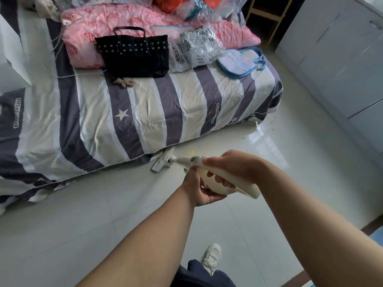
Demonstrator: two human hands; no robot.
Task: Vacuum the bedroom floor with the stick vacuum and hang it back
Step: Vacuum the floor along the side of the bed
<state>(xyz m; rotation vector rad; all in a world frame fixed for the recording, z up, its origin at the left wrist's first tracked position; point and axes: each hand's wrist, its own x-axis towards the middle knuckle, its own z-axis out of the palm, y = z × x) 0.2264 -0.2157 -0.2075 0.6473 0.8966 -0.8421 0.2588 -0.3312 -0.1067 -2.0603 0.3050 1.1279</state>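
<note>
Gripping entry: stick vacuum [204, 180], cream, rigid plastic, probably light but handle-heavy. Right hand [234, 168] clasps its handle; left hand [200, 191] cups the body from beneath. Floor head [163, 161] rests on tile against the bed [124, 121], near edge.

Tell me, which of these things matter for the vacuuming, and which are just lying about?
For the job: stick vacuum, gripped by right hand and left hand; its floor head; yellow crumbs on the tiled floor.
Lying about: black studded handbag, pink floral quilt, blue pouch, plastic-wrapped packages, all on the striped bed.
</note>
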